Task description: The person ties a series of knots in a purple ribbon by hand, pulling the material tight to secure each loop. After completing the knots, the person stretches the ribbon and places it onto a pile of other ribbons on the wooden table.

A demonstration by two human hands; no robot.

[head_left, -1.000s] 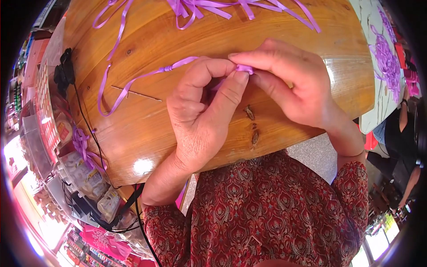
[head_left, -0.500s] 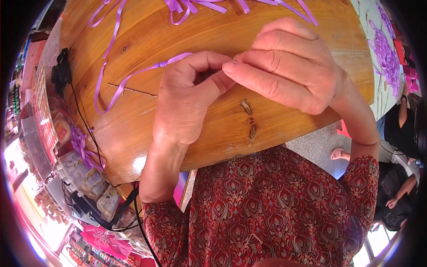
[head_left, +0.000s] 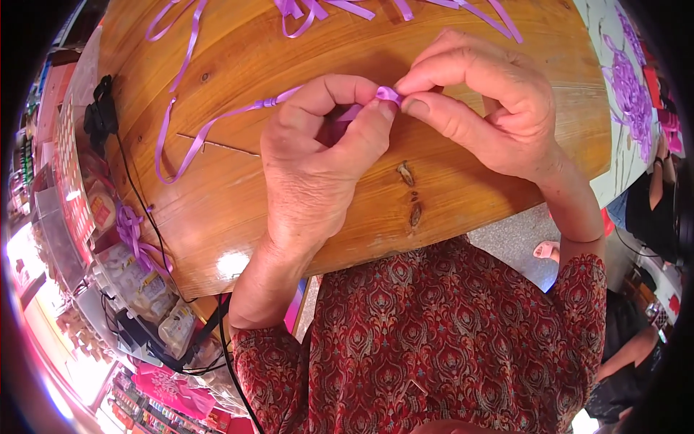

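Note:
Between my two hands is a narrow purple satin ribbon (head_left: pixel 388 94), folded into a small loop at the fingertips. My left hand (head_left: pixel 318 145) is closed, pinching the loop between thumb and forefinger. The thumb and forefinger of my right hand (head_left: pixel 491 108) close on the loop's right side. From behind my left hand the ribbon runs left across the wooden table (head_left: pixel 463 195), with a small knot or gathered spot along it. Beside this tail lies a thin dark stick or wire (head_left: pixel 217 145).
More purple ribbons (head_left: pixel 311 11) lie along the table's far side. A heap of purple ribbon (head_left: pixel 627 90) rests on a white marbled surface at right. A black cable (head_left: pixel 134 181) runs down the left edge, near plastic-wrapped packages (head_left: pixel 141 282). Other people are at far right.
My hands have drawn slightly apart at the fingertips, and the purple ribbon loop between them now shows. My right hand has turned, with its thumb and forefinger now visible.

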